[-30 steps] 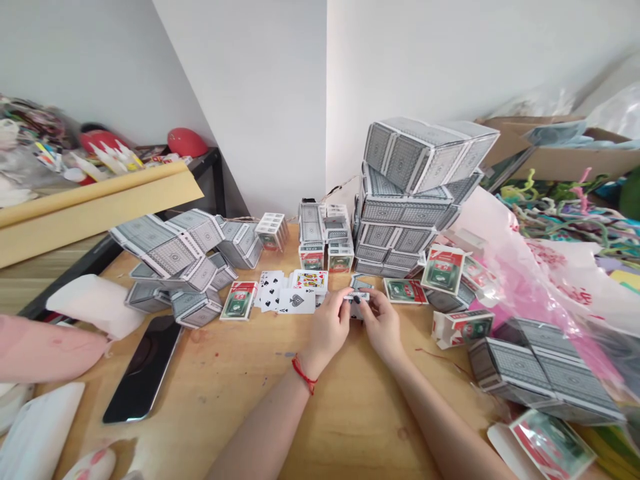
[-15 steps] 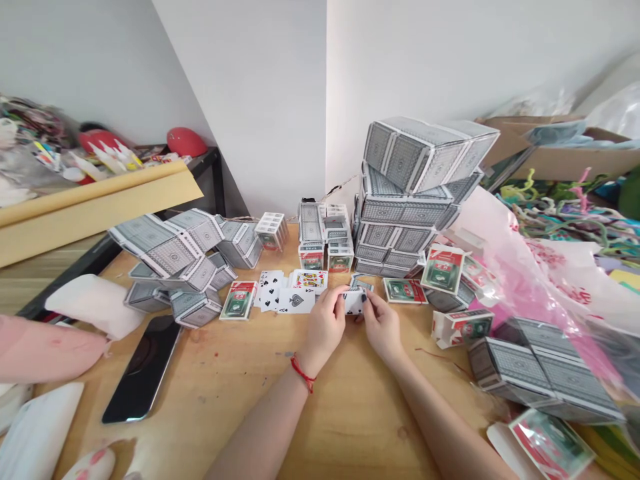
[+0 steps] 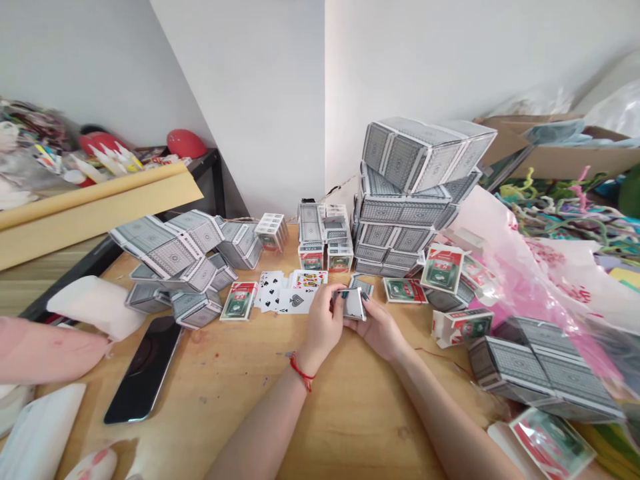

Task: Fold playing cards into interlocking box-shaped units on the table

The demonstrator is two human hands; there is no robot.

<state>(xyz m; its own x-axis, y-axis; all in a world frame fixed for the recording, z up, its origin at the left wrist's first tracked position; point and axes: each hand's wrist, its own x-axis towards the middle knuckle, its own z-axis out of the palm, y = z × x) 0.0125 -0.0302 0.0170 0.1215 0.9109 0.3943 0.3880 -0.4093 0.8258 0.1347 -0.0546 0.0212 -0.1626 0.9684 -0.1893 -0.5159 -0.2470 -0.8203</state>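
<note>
My left hand (image 3: 325, 321) and my right hand (image 3: 383, 328) meet over the middle of the wooden table (image 3: 345, 413), both closed on a small stack of playing cards (image 3: 353, 303) held between them. Its grey patterned backs face up, tilted toward me. Just left of my hands, several cards lie face up in a fan (image 3: 290, 291), with the ace of spades in front. A single card box (image 3: 240, 300) lies left of the fan, and another box (image 3: 404, 290) lies right of my hands.
Wrapped grey card bricks are stacked high at the back right (image 3: 420, 180) and heaped at the left (image 3: 173, 257); more lie at the right (image 3: 545, 373). A black phone (image 3: 145, 370) lies at the left. Pink plastic wrap (image 3: 520, 280) spreads on the right.
The card stack has turned in my hands, from held flat and edge-on to tilted with its backs toward me. My hands shifted slightly nearer to me.
</note>
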